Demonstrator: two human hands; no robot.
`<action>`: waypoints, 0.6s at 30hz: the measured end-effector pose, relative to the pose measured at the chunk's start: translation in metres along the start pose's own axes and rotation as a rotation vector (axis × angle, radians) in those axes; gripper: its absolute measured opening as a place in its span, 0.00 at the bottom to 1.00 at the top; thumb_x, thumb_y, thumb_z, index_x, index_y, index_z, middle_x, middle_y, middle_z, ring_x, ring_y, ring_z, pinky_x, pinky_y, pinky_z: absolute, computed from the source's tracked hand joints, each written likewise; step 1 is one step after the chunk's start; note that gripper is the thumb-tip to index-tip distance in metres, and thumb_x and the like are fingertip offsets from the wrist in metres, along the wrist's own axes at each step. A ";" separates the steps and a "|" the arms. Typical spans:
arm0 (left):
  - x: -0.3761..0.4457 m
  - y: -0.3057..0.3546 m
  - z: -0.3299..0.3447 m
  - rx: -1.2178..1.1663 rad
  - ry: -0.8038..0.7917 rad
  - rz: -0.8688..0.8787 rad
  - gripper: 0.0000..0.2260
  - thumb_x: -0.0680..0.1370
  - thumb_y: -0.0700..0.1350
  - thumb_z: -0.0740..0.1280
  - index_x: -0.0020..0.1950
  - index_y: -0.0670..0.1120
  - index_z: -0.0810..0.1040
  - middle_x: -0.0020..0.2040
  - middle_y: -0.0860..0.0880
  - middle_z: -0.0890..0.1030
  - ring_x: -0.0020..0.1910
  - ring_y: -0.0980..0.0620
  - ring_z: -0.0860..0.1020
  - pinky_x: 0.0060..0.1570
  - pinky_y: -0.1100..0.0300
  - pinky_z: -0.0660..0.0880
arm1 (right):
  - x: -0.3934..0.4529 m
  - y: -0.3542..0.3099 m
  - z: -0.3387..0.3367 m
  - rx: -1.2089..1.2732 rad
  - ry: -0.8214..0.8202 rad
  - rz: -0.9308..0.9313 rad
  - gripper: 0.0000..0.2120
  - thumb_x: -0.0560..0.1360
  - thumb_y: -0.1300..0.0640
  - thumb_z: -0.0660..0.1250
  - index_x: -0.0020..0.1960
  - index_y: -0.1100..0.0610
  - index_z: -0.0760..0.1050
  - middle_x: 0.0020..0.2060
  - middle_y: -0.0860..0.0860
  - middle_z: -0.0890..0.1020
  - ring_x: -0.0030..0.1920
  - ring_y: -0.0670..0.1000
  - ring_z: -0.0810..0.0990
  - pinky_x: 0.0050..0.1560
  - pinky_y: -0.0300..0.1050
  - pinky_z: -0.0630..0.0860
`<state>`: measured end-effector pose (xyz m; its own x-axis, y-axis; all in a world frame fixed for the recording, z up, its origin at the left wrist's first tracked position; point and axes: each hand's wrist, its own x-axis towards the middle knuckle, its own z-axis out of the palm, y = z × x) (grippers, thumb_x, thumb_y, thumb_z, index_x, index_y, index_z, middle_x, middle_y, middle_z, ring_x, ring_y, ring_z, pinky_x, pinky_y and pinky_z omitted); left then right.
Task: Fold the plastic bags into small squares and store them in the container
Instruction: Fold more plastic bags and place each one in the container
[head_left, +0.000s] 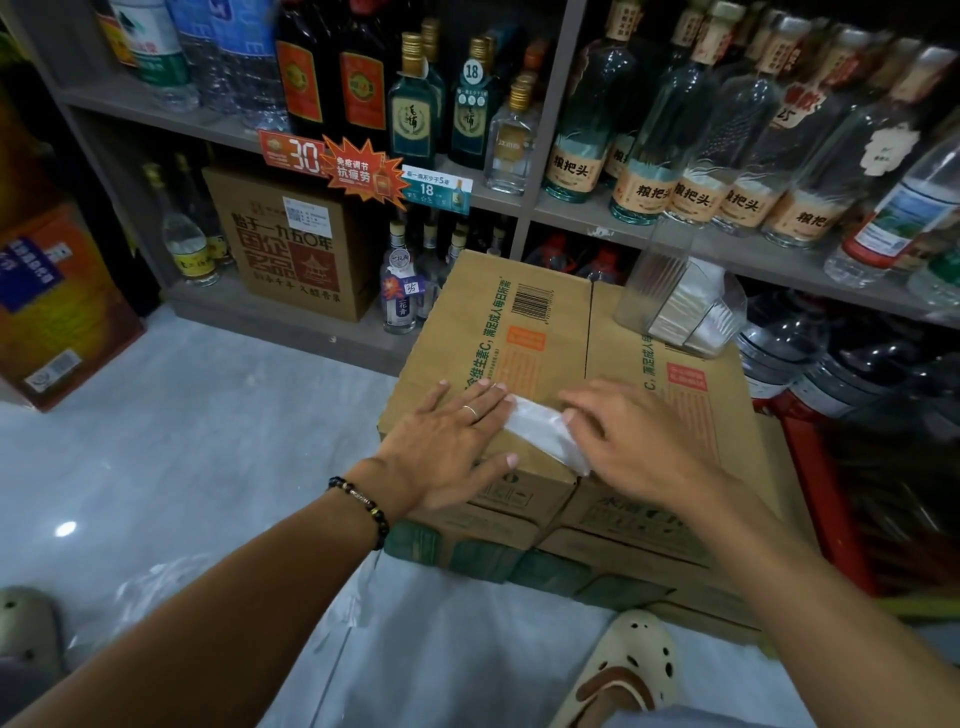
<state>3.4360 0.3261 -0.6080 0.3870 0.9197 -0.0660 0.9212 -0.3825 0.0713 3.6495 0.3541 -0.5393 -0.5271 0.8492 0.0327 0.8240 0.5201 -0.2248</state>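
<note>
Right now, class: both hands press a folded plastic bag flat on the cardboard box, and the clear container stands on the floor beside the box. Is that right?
Not quite. The head view shows the clear container standing on the cardboard box, at its far right corner, not on the floor. The left hand and right hand do press the folded plastic bag flat there.

Both forearms are bare, with no sleeves showing up to the near edge of the view. The left hand wears a thin, plain silver-coloured ring on one finger. Around the left wrist sits a bracelet of dark round beads, with a few lighter, metallic-looking beads set among them. The right hand carries no ring or band that can be seen. On the right foot is a cream foam clog with round holes across its top, and a similar greyish clog shows at the near left edge
</note>
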 end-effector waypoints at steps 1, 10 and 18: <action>0.000 0.000 0.000 -0.001 0.003 -0.003 0.37 0.76 0.66 0.35 0.80 0.48 0.44 0.81 0.49 0.46 0.79 0.52 0.43 0.77 0.46 0.41 | -0.009 -0.001 0.005 -0.053 -0.070 -0.042 0.21 0.84 0.49 0.55 0.73 0.56 0.70 0.72 0.54 0.72 0.70 0.53 0.70 0.70 0.51 0.67; 0.000 0.014 -0.014 0.049 -0.006 -0.054 0.31 0.82 0.61 0.42 0.80 0.45 0.49 0.81 0.47 0.50 0.79 0.50 0.45 0.76 0.46 0.42 | -0.046 0.015 0.041 -0.237 -0.300 0.003 0.37 0.82 0.37 0.46 0.80 0.57 0.34 0.78 0.53 0.33 0.78 0.49 0.34 0.76 0.46 0.34; 0.013 0.066 0.000 -0.242 0.052 0.081 0.34 0.79 0.62 0.36 0.80 0.46 0.50 0.80 0.49 0.54 0.79 0.54 0.49 0.77 0.55 0.43 | -0.048 0.016 0.047 -0.133 -0.243 -0.022 0.43 0.80 0.41 0.58 0.79 0.56 0.32 0.79 0.52 0.35 0.78 0.49 0.34 0.78 0.49 0.37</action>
<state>3.5017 0.3127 -0.6045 0.4505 0.8928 0.0003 0.8487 -0.4283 0.3103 3.6778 0.3175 -0.5897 -0.5662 0.7991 -0.2022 0.8235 0.5591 -0.0963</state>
